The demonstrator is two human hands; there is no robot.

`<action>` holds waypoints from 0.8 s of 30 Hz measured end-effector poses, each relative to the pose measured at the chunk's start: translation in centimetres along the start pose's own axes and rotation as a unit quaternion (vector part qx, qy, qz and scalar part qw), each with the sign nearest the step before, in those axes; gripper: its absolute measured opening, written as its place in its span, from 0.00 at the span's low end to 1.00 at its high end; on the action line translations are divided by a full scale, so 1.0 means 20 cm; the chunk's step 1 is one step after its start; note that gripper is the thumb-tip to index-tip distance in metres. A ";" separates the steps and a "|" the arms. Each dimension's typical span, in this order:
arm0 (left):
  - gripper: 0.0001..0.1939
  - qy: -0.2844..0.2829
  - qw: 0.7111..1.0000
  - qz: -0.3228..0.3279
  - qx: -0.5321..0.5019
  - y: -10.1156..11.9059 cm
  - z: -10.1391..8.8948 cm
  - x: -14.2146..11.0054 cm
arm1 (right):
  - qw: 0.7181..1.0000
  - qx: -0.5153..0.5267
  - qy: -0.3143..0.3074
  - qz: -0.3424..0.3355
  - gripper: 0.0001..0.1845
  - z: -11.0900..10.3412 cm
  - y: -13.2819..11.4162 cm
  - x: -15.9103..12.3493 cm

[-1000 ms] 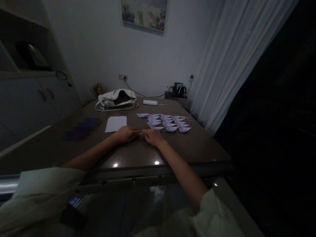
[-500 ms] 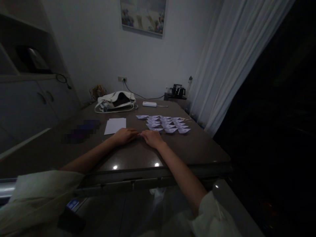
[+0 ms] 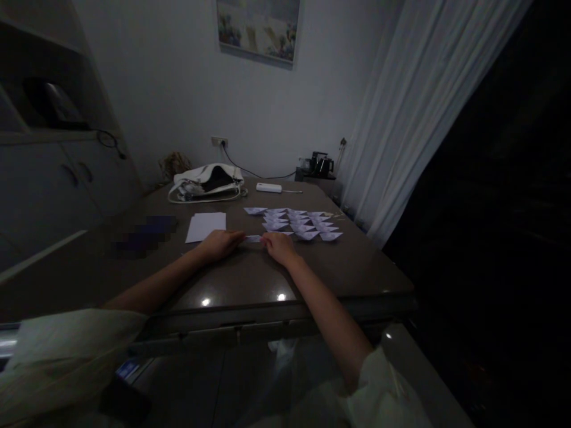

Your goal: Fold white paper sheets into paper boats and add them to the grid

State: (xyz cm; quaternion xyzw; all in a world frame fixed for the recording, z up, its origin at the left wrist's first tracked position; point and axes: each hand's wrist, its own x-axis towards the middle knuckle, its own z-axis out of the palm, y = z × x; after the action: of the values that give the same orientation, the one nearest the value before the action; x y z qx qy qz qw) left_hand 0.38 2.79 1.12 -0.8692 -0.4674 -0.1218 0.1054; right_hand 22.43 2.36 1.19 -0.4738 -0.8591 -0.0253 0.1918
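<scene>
Between my two hands lies a small folded piece of white paper (image 3: 254,239). My left hand (image 3: 220,244) is closed on its left end, and my right hand (image 3: 279,246) pinches its right end. Both hands rest low over the brown table; the fingers partly hide the paper. Just beyond my right hand stand several folded paper boats (image 3: 302,227) in rows. Behind my left hand is a stack of white paper sheets (image 3: 206,226), lying flat.
A white handbag (image 3: 207,183) sits at the back left of the table (image 3: 250,279). A white stick-like device (image 3: 269,188) lies at the back middle. Paper scraps (image 3: 338,216) are by the right edge. A blurred dark purple patch (image 3: 147,233) is at left.
My hands have moved apart a little, and more of the folded paper shows between them. The view has shifted slightly.
</scene>
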 end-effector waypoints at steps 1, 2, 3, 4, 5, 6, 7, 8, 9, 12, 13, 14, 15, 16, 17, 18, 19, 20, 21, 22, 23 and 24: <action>0.16 0.003 1.000 -0.005 -0.003 0.00 0.00 0.00 | 1.000 0.001 0.005 0.006 0.17 0.00 0.01 0.00; 0.17 0.005 1.000 -0.012 -0.005 -0.01 0.00 0.00 | 1.000 0.001 0.010 0.012 0.17 0.00 0.02 0.00; 0.17 0.009 1.000 -0.020 -0.007 -0.01 0.01 0.00 | 1.000 0.002 0.015 0.018 0.18 0.00 0.02 0.00; 0.17 0.012 0.999 -0.029 -0.008 -0.02 0.01 0.00 | 1.000 0.002 0.019 0.022 0.18 0.00 0.02 0.00; 0.16 0.017 0.999 -0.038 -0.009 -0.03 0.02 0.00 | 0.999 0.003 0.022 0.025 0.18 0.00 0.03 0.00; 0.16 0.021 0.999 -0.047 -0.009 -0.04 0.02 0.00 | 0.999 0.004 0.024 0.027 0.18 0.01 0.03 0.00; 0.15 0.026 0.998 -0.053 -0.010 -0.04 0.03 0.00 | 0.999 0.005 0.025 0.028 0.17 0.01 0.02 0.00; 0.14 0.030 0.998 -0.058 -0.011 -0.05 0.03 0.00 | 0.999 0.007 0.026 0.027 0.17 0.01 0.02 0.00; 0.14 0.033 0.998 -0.061 -0.012 -0.05 0.03 -0.01 | 0.999 0.008 0.026 0.026 0.17 0.01 0.02 0.01; 0.13 0.036 0.997 -0.059 -0.024 -0.04 0.02 -0.01 | 0.999 0.011 0.027 0.022 0.18 0.02 0.02 0.01; 0.13 0.037 0.997 -0.055 -0.030 -0.04 0.02 -0.01 | 0.999 0.011 0.027 0.021 0.18 0.02 0.03 0.01; 0.14 0.039 0.997 -0.051 -0.037 -0.03 0.01 -0.02 | 0.999 0.011 0.026 0.019 0.19 0.02 0.03 0.01; 0.16 0.041 0.997 -0.045 -0.045 -0.02 0.00 -0.02 | 1.000 0.011 0.024 0.017 0.19 0.01 0.03 0.01; 0.17 0.042 0.997 -0.037 -0.054 -0.01 -0.01 -0.02 | 1.000 0.010 0.021 0.013 0.19 0.01 0.03 0.00; 0.18 0.042 0.997 -0.028 -0.063 0.00 -0.01 -0.02 | 1.000 0.009 0.018 0.007 0.19 0.01 0.02 0.00; 0.19 0.041 0.996 -0.017 -0.072 0.00 -0.02 -0.02 | 1.000 0.009 0.013 -0.002 0.18 0.01 0.02 0.00; 0.19 0.038 0.996 -0.005 -0.078 0.01 -0.02 -0.02 | 1.000 0.008 0.007 -0.012 0.17 0.01 0.01 -0.01; 0.18 0.035 0.996 0.008 -0.082 0.01 -0.02 -0.02 | 1.000 0.008 0.001 -0.023 0.17 0.01 0.00 -0.01; 0.17 0.032 0.996 0.021 -0.082 0.01 -0.02 -0.02 | 0.999 0.007 -0.005 -0.034 0.16 0.00 -0.02 -0.01; 0.17 0.030 0.996 0.031 -0.080 0.01 -0.01 -0.02 | 0.999 0.006 -0.011 -0.045 0.16 0.00 -0.03 -0.01; 0.16 0.030 0.996 0.037 -0.076 0.01 -0.01 -0.02 | 0.998 0.006 -0.016 -0.053 0.16 0.00 -0.04 -0.01; 0.15 0.032 0.996 0.039 -0.071 0.01 0.00 -0.01 | 0.998 0.006 -0.019 -0.058 0.16 0.00 -0.05 -0.01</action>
State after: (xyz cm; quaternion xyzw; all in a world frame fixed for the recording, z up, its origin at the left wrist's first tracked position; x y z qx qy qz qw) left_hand 0.43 2.44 1.05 -0.8879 -0.4194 -0.1781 0.0628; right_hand 21.73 1.66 1.29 -0.4223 -0.8888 -0.0228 0.1767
